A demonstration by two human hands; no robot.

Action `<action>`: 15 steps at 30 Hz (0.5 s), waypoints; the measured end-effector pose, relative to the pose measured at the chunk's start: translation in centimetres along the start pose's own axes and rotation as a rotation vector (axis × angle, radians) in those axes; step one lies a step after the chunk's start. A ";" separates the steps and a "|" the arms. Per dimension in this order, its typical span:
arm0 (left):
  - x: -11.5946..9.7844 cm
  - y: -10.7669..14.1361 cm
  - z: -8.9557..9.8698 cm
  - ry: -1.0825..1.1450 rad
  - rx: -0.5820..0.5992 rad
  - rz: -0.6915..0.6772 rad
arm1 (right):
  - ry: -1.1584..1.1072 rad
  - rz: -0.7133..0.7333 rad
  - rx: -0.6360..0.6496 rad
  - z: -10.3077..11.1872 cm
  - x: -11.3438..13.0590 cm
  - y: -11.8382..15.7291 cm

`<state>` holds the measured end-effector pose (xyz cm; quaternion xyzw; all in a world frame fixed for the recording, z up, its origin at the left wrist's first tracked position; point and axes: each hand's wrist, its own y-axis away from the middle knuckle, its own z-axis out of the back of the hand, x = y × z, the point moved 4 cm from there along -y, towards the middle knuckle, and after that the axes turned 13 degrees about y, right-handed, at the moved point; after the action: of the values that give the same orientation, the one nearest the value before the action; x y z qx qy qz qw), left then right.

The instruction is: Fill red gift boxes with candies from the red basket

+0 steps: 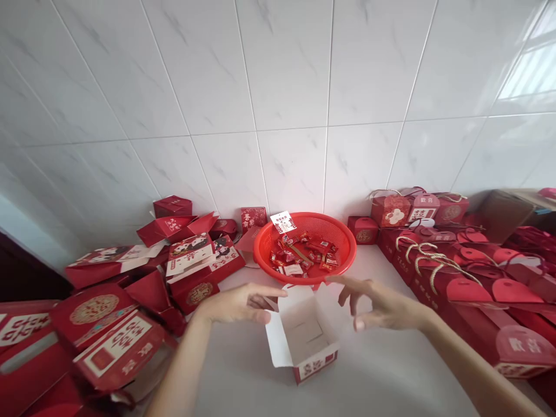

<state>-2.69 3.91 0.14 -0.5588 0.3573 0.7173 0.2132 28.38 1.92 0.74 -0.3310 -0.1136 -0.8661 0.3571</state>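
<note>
An open red box [307,333] with a white inside stands on the pale table, its flaps spread and its bottom bare. My left hand [243,304] is at the box's left flap, fingers apart, with nothing held in it. Over on the right, my right hand [376,304] hovers beside the right flap, its fingers spread and holding nothing. Just behind the box sits a red plastic basket [347,250] with small red-wrapped sweets [306,255] and a white printed card [283,222] at its rim.
Red printed boxes [106,310] lie piled at the left. Rows of closed red boxes with cord handles [434,260] fill the right side. A brown carton [504,211] stands at the far right. A tiled wall [291,162] rises behind.
</note>
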 end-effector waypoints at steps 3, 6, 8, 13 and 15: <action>-3.4 -0.3 2.0 -0.076 -0.146 -0.115 | 0.022 0.009 -0.215 3.8 0.2 -1.6; -6.1 -2.6 4.7 -0.186 -0.404 -0.223 | 0.010 -0.022 -0.442 5.6 -0.5 -4.1; -6.8 -5.4 6.3 -0.271 -0.487 -0.239 | -0.063 -0.013 -0.541 5.8 -1.4 -6.0; -5.4 -13.1 9.2 -0.658 -0.483 -0.024 | -0.143 -0.046 -0.579 4.3 -4.1 -9.4; -4.7 -15.3 9.7 -0.735 -0.459 0.043 | -0.132 -0.078 -0.581 3.8 -5.0 -9.9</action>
<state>3.09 21.64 1.58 -0.2918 0.1004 0.9337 0.1817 26.01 13.39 0.76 -0.4704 0.1034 -0.8519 0.2058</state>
